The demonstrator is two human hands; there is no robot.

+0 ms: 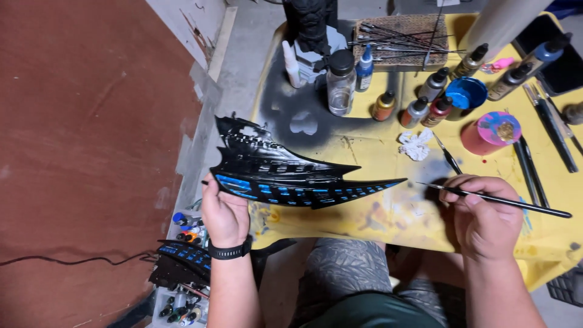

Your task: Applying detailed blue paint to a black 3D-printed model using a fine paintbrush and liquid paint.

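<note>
My left hand (225, 214) grips the rear end of a long black spiky model ship (285, 170) with glowing blue painted panels along its lower hull, held above the edge of a yellow paint-stained table (388, 146). A black band sits on that wrist. My right hand (483, 212) holds a thin black paintbrush (504, 200) level, its tip pointing left toward the ship's pointed prow, a short gap away.
On the table stand several small paint bottles (425, 100), a clear glass jar (340, 82), a blue lid (466, 92), a pink cup (492, 132), a crumpled tissue (416, 144), spare brushes (549, 127) and a dark figure (311, 30). Another black model part (179, 261) lies over a paint tray at lower left.
</note>
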